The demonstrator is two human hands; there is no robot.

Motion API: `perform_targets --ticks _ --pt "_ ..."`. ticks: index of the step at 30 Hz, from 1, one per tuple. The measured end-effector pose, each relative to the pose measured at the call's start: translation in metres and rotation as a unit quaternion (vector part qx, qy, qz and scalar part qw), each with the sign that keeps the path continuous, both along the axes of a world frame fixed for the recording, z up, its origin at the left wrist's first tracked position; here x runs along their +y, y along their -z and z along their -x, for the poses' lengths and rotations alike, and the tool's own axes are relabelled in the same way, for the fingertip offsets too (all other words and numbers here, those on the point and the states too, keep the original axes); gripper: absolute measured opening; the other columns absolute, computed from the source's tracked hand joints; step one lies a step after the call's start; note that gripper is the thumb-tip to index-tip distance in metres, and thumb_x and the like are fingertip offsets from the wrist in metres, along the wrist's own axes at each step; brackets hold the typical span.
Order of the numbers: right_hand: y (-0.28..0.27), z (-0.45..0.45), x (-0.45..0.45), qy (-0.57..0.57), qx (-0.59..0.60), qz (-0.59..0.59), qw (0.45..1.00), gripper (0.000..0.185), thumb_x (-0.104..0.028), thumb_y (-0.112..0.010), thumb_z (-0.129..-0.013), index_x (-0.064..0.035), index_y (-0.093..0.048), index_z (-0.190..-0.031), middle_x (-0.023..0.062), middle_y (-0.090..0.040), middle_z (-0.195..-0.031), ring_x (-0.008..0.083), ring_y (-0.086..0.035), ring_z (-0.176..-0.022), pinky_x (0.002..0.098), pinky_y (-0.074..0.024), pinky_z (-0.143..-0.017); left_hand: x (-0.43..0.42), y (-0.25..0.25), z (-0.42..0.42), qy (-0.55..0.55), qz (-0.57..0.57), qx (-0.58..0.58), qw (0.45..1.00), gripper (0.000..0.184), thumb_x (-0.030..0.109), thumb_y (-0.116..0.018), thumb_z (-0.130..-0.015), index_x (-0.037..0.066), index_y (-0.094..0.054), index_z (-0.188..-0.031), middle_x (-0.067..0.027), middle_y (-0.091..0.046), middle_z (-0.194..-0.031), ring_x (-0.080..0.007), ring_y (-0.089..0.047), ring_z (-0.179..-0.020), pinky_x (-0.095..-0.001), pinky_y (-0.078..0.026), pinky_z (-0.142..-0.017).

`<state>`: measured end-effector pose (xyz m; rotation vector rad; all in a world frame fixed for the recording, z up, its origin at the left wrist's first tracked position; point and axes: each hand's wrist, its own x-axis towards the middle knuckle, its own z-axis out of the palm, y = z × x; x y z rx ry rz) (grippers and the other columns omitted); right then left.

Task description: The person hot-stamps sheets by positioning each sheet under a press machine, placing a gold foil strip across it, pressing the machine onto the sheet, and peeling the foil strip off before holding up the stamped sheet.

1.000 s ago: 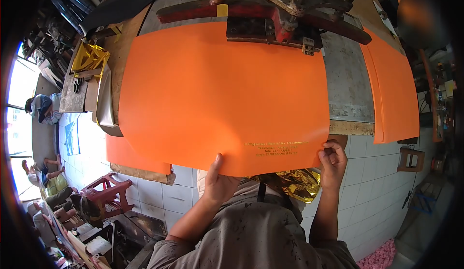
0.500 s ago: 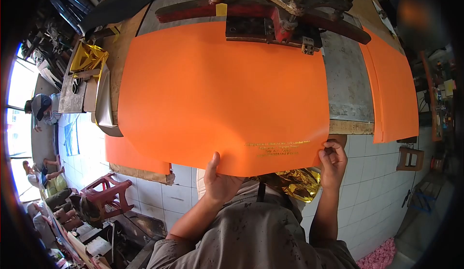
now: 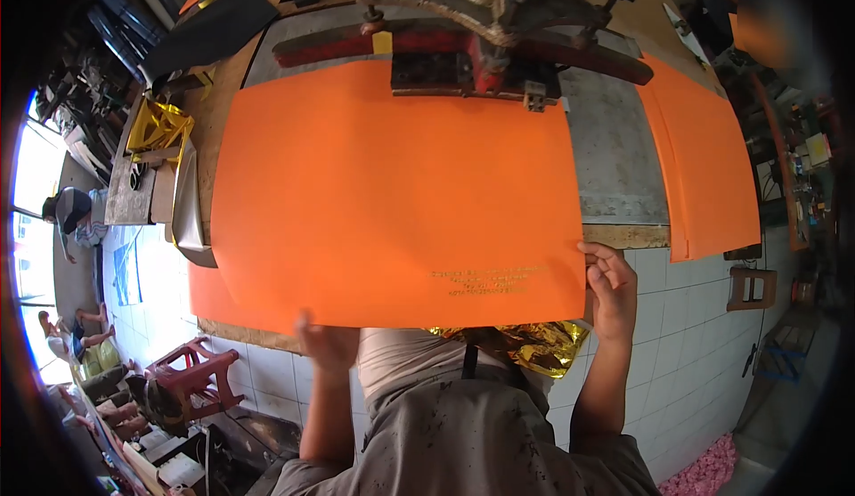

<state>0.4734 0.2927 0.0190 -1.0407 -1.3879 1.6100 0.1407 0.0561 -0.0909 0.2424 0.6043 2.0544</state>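
Observation:
A large orange sheet [image 3: 392, 193] lies over the table's front edge, with gold lettering [image 3: 490, 280] near its lower right corner. Its top edge lies under the dark block of a red and black press [image 3: 472, 69]. My left hand [image 3: 329, 340] is at the sheet's lower left edge, blurred by motion, so its fingers cannot be read clearly. At the right edge, my right hand [image 3: 610, 291] pinches the sheet between thumb and fingers. Crumpled gold foil [image 3: 539, 346] hangs below the sheet, in front of my body.
More orange sheets [image 3: 704, 158] lie at the table's right side. Yellow-gold foil [image 3: 160, 131] and a black sheet [image 3: 214, 33] are at the left. A red stool [image 3: 196, 376] stands on the tiled floor. Two people [image 3: 76, 215] [image 3: 67, 340] are at the far left.
My left hand has moved left along the sheet's lower edge. The sheet's front now lies flatter, without the earlier bulge. The view has shifted slightly.

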Motion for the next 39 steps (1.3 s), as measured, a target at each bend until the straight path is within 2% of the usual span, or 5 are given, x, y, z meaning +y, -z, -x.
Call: perform_targets --ticks 10,17,27,34,39 --pt "-0.072 -0.011 -0.016 -0.056 -0.157 -0.123 0.978 0.048 0.007 -0.066 -0.090 0.0010 -0.060 -0.138 0.0089 -0.055 -0.142 0.0063 -0.064 -0.099 0.0176 -0.0488 -0.073 -0.039 -0.108 0.100 -0.170 0.170 0.190 0.952 0.060 0.023 -0.057 -0.102 0.000 -0.040 -0.153 -0.0166 -0.063 -0.136 -0.0267 -0.063 -0.121 -0.0383 -0.051 -0.105" --pt "-0.116 -0.129 0.019 0.005 -0.321 -0.157 0.934 0.050 0.002 -0.070 -0.084 -0.0031 -0.065 -0.134 0.0075 -0.063 -0.136 0.0129 -0.060 -0.112 0.0257 -0.0500 -0.086 -0.004 -0.118 0.038 0.171 0.171 0.301 0.922 0.092 0.007 -0.077 -0.073 -0.009 -0.033 -0.152 -0.0177 -0.063 -0.135 -0.0238 -0.062 -0.124 -0.0366 -0.049 -0.104" --pt "-0.196 -0.335 0.173 0.169 -0.477 -0.271 0.819 0.066 0.017 -0.050 -0.084 -0.0087 -0.058 -0.144 0.0118 -0.054 -0.151 0.0302 -0.048 -0.142 0.0397 -0.0404 -0.115 0.192 -0.138 -0.213 0.324 -0.066 0.503 0.799 0.090 0.000 -0.063 -0.098 0.006 -0.002 -0.164 -0.0209 -0.057 -0.142 -0.0244 -0.065 -0.118 -0.0357 -0.058 -0.087" --pt "-0.131 -0.359 0.233 0.352 -0.759 -0.285 0.467 0.056 -0.015 -0.065 -0.096 -0.0174 -0.051 -0.150 0.0119 -0.043 -0.159 0.0363 -0.038 -0.147 0.0516 -0.0328 -0.117 0.221 -0.123 -0.235 0.216 -0.143 0.627 0.735 0.060 0.017 -0.067 -0.096 0.000 -0.043 -0.148 -0.0195 -0.071 -0.100 -0.0350 -0.068 -0.083 -0.0428 -0.054 -0.078" --pt "-0.031 -0.272 0.215 0.179 -0.603 -0.259 0.733 0.065 -0.049 -0.059 -0.100 -0.0211 -0.042 -0.156 0.0142 -0.027 -0.167 0.0344 -0.022 -0.154 0.0520 -0.0197 -0.123 0.114 -0.109 -0.089 0.639 0.106 0.457 0.610 0.048 0.040 -0.064 -0.101 0.006 -0.063 -0.135 -0.0130 -0.072 -0.111 -0.0232 -0.071 -0.093 -0.0346 -0.054 -0.087"
